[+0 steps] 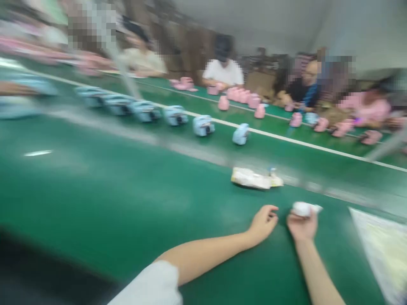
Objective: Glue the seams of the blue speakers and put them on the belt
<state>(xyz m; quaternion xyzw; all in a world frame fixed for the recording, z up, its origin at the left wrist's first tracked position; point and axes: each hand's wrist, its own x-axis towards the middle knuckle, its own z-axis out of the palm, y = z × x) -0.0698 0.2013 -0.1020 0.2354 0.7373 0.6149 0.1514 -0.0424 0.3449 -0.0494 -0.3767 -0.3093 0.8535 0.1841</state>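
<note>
Frame heavily motion-blurred. Right hand [302,226] on the green desk [111,199], fingers curled shut around a small white piece [304,208] that sticks out above them. Left hand [263,222] just beside it, fingers loosely bent, thumb apart, holding nothing. One whitish packet [254,178] lies beyond the hands; contents can't be made out. Pale sheet [381,245] at right. About seven blue items [203,126] in a row; pink items [241,96] near four seated people [222,70], too blurred to count.

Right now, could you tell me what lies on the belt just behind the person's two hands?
A whitish packet lies on the green belt, beyond left hand and right hand, which holds a white object. Blur hides the packet's contents.
</note>
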